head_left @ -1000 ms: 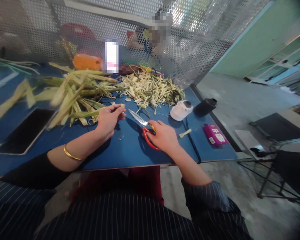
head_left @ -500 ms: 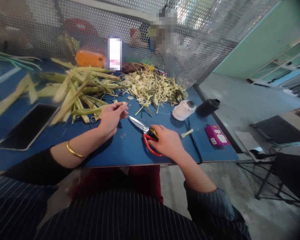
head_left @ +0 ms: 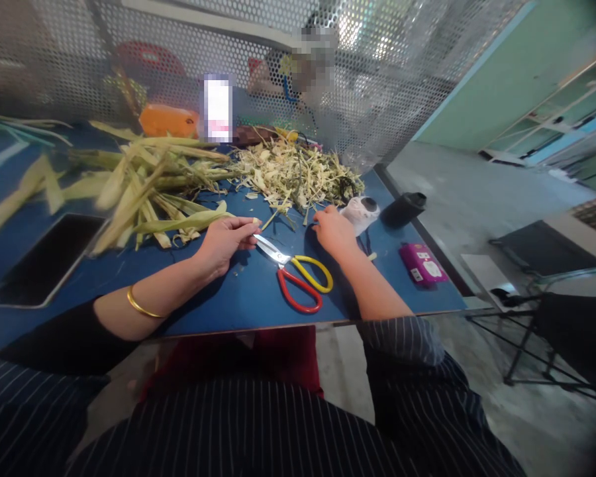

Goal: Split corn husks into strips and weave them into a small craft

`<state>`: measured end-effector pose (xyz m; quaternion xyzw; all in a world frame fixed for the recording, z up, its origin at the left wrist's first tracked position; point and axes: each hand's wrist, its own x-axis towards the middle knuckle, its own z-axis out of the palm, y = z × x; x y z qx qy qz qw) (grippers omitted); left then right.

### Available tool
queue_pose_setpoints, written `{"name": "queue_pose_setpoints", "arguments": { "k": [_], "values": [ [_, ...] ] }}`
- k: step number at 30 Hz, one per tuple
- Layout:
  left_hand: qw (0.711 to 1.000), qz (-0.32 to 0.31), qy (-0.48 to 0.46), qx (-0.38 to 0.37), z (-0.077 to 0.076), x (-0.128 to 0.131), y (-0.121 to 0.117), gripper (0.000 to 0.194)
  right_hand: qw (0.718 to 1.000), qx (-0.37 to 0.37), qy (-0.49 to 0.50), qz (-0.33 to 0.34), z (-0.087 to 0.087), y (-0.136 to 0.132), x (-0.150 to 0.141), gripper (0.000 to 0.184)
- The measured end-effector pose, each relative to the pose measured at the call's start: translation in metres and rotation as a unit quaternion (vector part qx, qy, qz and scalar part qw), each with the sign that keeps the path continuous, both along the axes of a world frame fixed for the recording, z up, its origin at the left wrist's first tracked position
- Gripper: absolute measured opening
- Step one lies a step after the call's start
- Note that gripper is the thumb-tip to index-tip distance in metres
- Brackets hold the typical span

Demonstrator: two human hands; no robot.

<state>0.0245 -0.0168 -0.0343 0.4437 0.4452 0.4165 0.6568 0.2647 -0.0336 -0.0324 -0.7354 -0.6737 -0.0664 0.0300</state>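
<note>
Husk bit [head_left: 256, 222]: pinched in your left hand [head_left: 222, 244], by the tips of the scissors [head_left: 281, 258]. Your right hand [head_left: 336, 233], right of the scissors' blades: fingers curled, can't tell if gripping.

Free tabletop [head_left: 248, 298] front-left of scissors [head_left: 281, 259], shredded heap [head_left: 288, 173] blocking behind

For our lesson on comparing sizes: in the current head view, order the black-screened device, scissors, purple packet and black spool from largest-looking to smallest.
1. Black-screened device
2. Scissors
3. Purple packet and black spool: too alike to rank surely.
</note>
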Motion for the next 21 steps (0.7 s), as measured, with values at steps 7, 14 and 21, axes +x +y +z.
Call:
{"name": "queue_pose_setpoints", "arguments": {
  "k": [7,14,21],
  "values": [
    [1.000,-0.018,-0.001,-0.013,0.000,0.002,-0.003,0.026,0.999,0.013,0.037,-0.007,-0.009,-0.009,0.004,0.025],
    [0.999,-0.042,0.002,-0.014,0.000,0.002,-0.004,0.025,0.998,0.010,0.069,-0.001,-0.001,-0.023,0.000,0.029],
    [0.998,-0.055,0.013,-0.020,0.005,0.003,-0.007,0.016,0.998,0.046,0.044,0.029,-0.002,-0.048,-0.010,0.032]
  ]
}}
